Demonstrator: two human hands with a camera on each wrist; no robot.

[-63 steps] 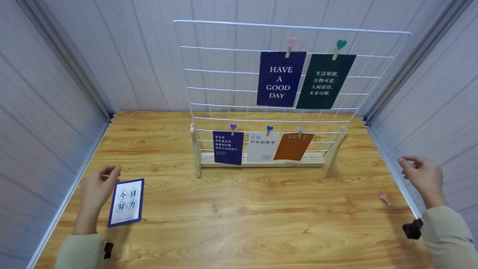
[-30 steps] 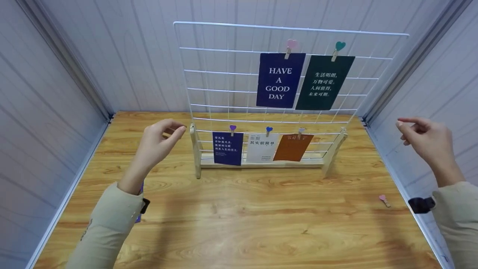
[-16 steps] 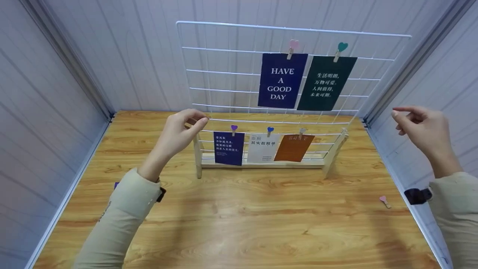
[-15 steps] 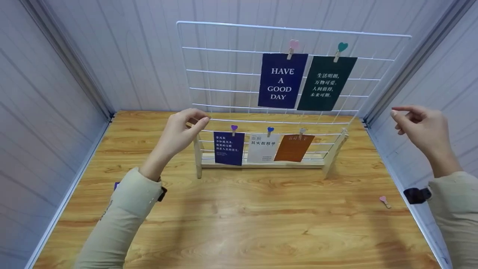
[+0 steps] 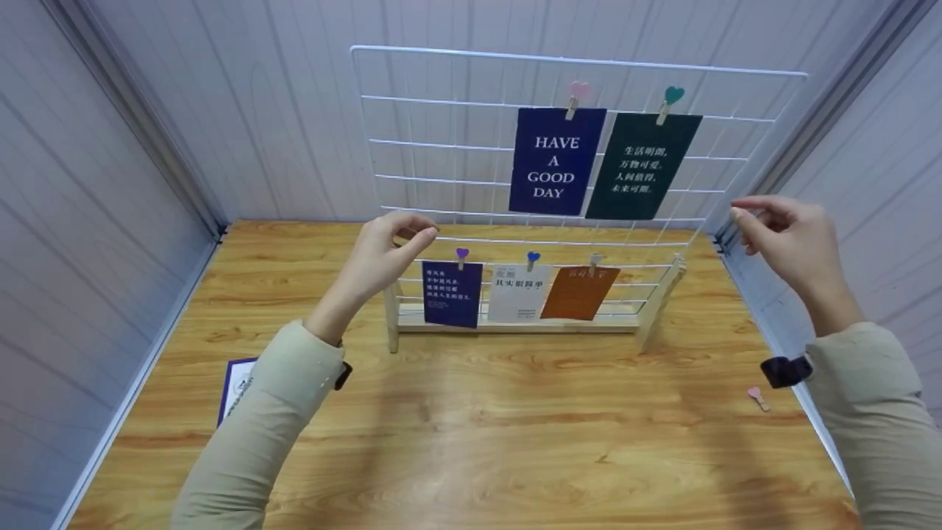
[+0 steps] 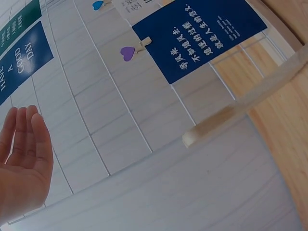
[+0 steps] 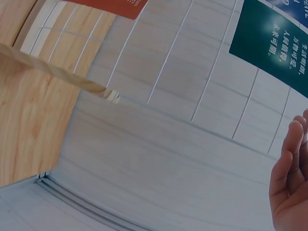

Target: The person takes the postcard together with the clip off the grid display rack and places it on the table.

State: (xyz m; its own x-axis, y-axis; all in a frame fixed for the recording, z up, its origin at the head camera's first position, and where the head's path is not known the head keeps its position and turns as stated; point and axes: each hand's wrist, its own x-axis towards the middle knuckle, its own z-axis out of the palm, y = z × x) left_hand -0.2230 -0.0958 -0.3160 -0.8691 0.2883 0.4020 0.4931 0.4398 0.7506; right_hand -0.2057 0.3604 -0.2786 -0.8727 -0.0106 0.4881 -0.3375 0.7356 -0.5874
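Observation:
In the head view my left hand [image 5: 390,254] is raised in front of the left side of the white wire grid [image 5: 441,140], fingers loosely bent and holding nothing. My right hand [image 5: 791,246], also holding nothing, hovers off the grid's right edge. A navy "HAVE A GOOD DAY" card [image 5: 557,162] and a dark green card [image 5: 642,165] hang high, under pink [image 5: 580,90] and green [image 5: 673,95] heart clips. Lower down hang a navy card [image 5: 452,295], a white card [image 5: 519,294] and an orange card [image 5: 579,293]. The left wrist view shows my left palm [image 6: 26,163] and fingers.
A blue-bordered white card [image 5: 237,383] lies on the wooden table [image 5: 471,449], partly behind the left sleeve. One pink heart clip [image 5: 758,399] lies at the right. The grid stands in a wooden base [image 5: 515,328]; pale panel walls [image 5: 110,147] enclose the table.
My left hand has moved from beside the loose card up and rightward to the grid. My right hand has risen and shifted left towards it. Cards and clips stay put.

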